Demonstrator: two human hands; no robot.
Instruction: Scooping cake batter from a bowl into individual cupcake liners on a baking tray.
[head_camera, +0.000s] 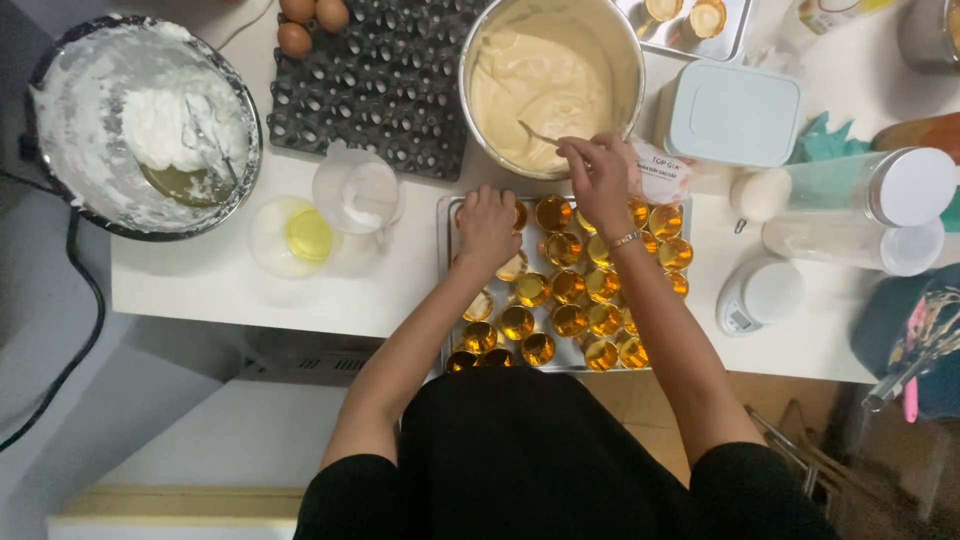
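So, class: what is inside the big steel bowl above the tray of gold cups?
The steel bowl holds pale yellow batter and a spoon held by the right hand. The bowl's bottom is covered.

Cups (568, 288) under the left hand (487, 225): shiny gold. Batter (535, 85) ahead of the right hand (600, 175): pale cream, in a silver bowl (625, 45). Egg tray (385, 85) left of it: black; table (200, 275) white.

Big metal bowl (60, 120) of white whipped cream far left. Black egg tray (385, 90) beside it with three brown eggs (310, 20) in the corner. Clear measuring cup (355, 190), small dish of yellow liquid (295, 238), pale blue box (733, 112), white kitchen scale (758, 293).
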